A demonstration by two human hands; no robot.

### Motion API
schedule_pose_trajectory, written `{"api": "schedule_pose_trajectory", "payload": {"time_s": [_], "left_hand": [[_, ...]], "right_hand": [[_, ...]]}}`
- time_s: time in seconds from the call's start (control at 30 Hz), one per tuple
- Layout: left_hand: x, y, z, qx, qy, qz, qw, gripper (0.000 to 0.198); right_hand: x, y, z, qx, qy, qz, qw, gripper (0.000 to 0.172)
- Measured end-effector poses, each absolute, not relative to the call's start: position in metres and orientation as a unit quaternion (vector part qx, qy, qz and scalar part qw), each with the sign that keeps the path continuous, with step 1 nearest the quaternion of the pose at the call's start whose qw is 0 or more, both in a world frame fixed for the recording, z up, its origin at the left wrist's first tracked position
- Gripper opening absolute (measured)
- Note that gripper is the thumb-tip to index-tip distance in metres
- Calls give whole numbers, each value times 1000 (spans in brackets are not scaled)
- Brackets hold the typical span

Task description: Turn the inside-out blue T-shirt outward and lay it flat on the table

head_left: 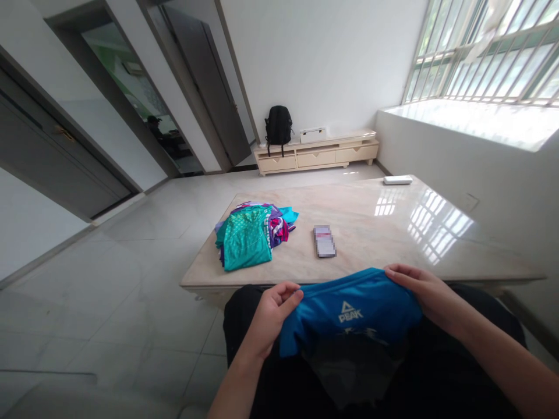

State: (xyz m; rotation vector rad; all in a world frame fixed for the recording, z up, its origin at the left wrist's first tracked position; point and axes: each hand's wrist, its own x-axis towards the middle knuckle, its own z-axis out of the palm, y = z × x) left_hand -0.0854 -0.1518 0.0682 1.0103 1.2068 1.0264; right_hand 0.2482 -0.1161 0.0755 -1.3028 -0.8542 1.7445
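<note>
Blue sports shirt (349, 311), on the lap at the near edge of the marble table (393, 233): likely light, limp, slippery knit; left hand (271, 314) and right hand (419, 288) pinch its upper corners, best held there.

I am seeing a heap of folded clothes (251, 235) lying on the marble table (393, 233), a phone (324, 241) resting beside it, and a black backpack (278, 125) sitting on the low cabinet (323, 155).
</note>
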Motion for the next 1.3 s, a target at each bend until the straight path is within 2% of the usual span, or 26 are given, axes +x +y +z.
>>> {"api": "schedule_pose_trajectory", "payload": {"time_s": [0.23, 0.37, 0.43, 0.63, 0.8, 0.93, 1.1, 1.17, 1.3], "left_hand": [[-69, -145, 54, 414, 508, 485, 579, 39], [-59, -144, 55, 409, 512, 511, 557, 37], [-48, -146, 56, 402, 510, 521, 554, 36], [5, -156, 56, 494, 471, 505, 529, 30], [16, -162, 57, 575, 495, 500, 418, 19], [10, -165, 56, 629, 489, 488, 357, 17], [7, -169, 55, 688, 466, 467, 300, 23], [6, -169, 54, 695, 478, 457, 283, 31], [3, -167, 51, 711, 472, 442, 276, 38]], "right_hand": [[248, -118, 75, -586, -482, 441, 480, 50], [247, -126, 81, -608, -517, 351, 490, 50], [238, -133, 83, -604, -499, 375, 495, 49], [188, -160, 72, -515, -449, 550, 480, 43], [181, -166, 60, -492, -486, 540, 480, 34], [185, -165, 56, -496, -519, 519, 464, 32], [182, -169, 61, -475, -586, 474, 454, 24], [182, -171, 65, -473, -610, 464, 435, 23], [192, -170, 63, -456, -582, 530, 415, 28]]}}
